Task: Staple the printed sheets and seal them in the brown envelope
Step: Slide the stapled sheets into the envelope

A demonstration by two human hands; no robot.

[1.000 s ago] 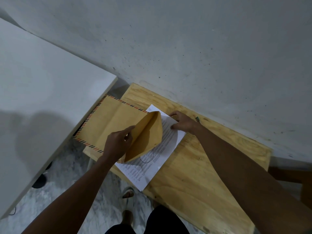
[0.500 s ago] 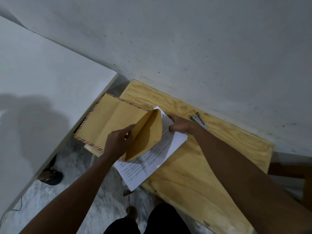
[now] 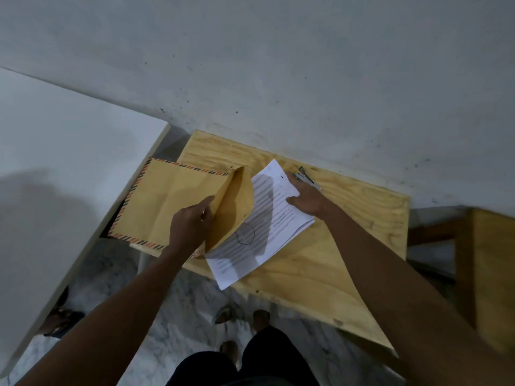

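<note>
My left hand [image 3: 192,227] grips the mouth of the brown envelope [image 3: 170,204], thumb and fingers curled about the lifted flap [image 3: 232,210] so that the flap stands up off the envelope's body. My right hand [image 3: 305,199] pinches the far edge of the printed sheets [image 3: 264,229], thumb on top, fingers tucked beneath the stack. The sheets lie slanted, their left portion passing under the raised flap; whether they have entered the pocket cannot be told from this view. A hand-drawn circle [image 3: 245,234] marks the top page just beside the flap's lower edge, and the flap throws a shadow across the printed lines.

The envelope, bordered with red and dark stripes, lies flat on the left end of the wooden table [image 3: 320,274], one corner overhanging the table's edge toward the white surface [image 3: 55,168] at left. Just beyond my right fingertips, near the wall, rests a small dark-and-silver object [image 3: 306,175], partly hidden by the hand; its identity is unclear. The grey wall [image 3: 278,65] rises behind the table. A second wooden piece [image 3: 493,274] stands at far right. Below the table the marbled floor [image 3: 172,335] shows my dark trousers [image 3: 250,366] and feet, with a sandal [image 3: 60,321] under the white surface.
</note>
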